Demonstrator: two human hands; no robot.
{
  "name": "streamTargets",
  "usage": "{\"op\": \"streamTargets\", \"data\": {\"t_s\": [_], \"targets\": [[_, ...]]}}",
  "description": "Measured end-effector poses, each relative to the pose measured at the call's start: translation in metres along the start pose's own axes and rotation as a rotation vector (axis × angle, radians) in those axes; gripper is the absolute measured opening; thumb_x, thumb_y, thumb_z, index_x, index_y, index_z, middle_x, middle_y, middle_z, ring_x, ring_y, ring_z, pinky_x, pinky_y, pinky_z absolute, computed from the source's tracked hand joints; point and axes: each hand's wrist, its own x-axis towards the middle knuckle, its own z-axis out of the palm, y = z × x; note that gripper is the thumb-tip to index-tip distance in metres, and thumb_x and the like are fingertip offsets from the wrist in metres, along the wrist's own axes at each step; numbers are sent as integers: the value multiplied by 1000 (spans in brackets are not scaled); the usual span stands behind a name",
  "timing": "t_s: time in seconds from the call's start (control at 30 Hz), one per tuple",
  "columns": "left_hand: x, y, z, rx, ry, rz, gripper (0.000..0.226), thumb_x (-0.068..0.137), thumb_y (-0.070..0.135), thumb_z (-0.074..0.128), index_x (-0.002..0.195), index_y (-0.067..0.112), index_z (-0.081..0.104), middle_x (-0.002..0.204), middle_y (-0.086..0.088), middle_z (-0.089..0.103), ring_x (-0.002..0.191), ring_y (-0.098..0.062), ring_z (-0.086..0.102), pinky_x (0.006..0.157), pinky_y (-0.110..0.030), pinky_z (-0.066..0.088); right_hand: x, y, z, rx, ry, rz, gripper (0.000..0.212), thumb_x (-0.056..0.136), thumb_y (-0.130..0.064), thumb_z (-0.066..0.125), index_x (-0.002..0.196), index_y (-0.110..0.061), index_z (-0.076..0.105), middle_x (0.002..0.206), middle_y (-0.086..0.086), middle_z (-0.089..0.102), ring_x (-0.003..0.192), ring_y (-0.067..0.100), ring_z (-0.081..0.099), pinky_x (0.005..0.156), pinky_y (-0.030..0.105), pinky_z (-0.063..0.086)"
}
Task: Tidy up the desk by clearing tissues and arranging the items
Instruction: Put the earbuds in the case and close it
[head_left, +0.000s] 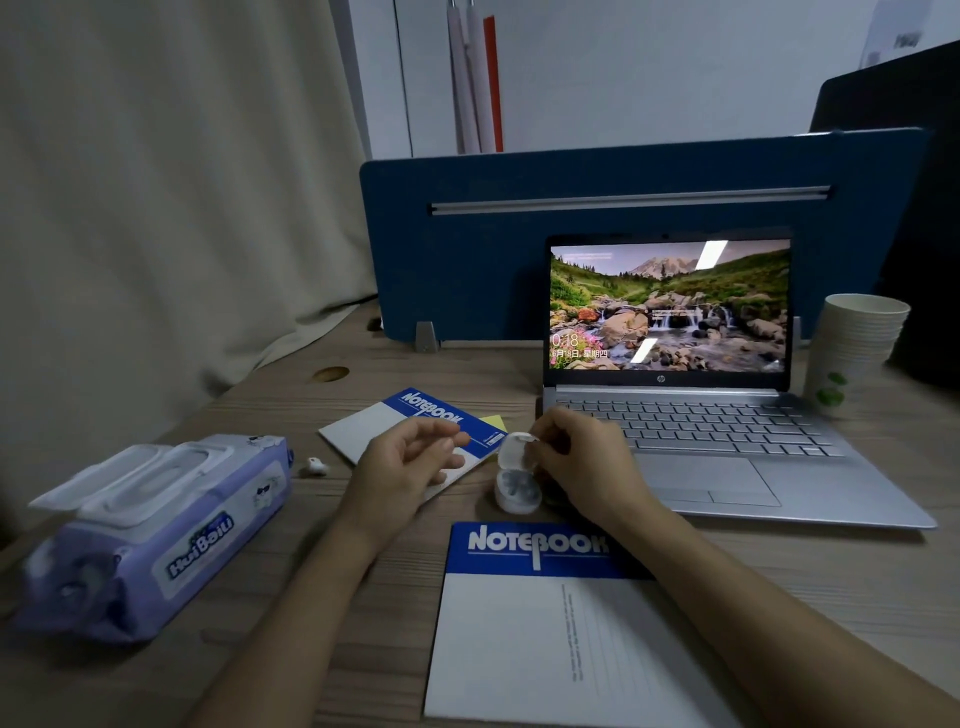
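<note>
A wooden surface (291, 395) carries an open laptop (691, 415) at the back right, with stacked cups (852, 348) beside it. A wipes pack (156, 530) (lid flipped up) lies at the left. One notebook (545, 623) sits nearest the person, another (395, 421) lies farther back. The open earbud case (517, 480) stands between the hands. The right hand (587, 467) pinches the case lid; the left hand (410, 467) hovers loosely curled, holding nothing. A loose earbud (317, 466) lies by the pack.
</note>
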Motion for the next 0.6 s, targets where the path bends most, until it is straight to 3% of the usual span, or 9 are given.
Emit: {"op": "streamTargets", "data": {"t_s": [0.1,0.23,0.4,0.5,0.6], "targets": [[-1,-3,-4,145,24,50,14,97,15,57,102,24,67,100,9,75,94,-8,70,77,-28,56,3,1,1,-42,9,-8,6,90,-21,65,93,-26,64,87,-9,68,73,0,61,55,12,49],[-5,-10,-19,319,60,103,17,97,17,57,100,29,68,105,16,70,103,0,62,86,-25,51,3,3,3,-37,11,-27,15,91,-22,65,106,-23,65,98,-5,70,81,1,60,63,12,49],[-17,-19,-50,317,181,46,20,96,16,58,99,33,68,108,18,67,101,7,59,69,-11,48,0,6,-2,-39,-6,-26,23,91,-25,65,113,-20,65,104,-3,71,87,5,62,72,15,51],[-27,-24,-64,396,180,19,20,95,19,61,101,37,67,106,22,65,100,9,58,72,-11,44,-5,6,-10,-31,-7,-40,24,90,-27,65,113,-20,66,102,-4,70,89,8,63,76,19,53],[-34,-27,-70,443,120,-24,18,90,26,68,101,40,65,103,20,65,95,10,60,71,-13,45,-10,6,-17,-38,-2,-55,22,89,-28,66,110,-21,66,96,-9,66,87,7,61,69,12,46]]}}
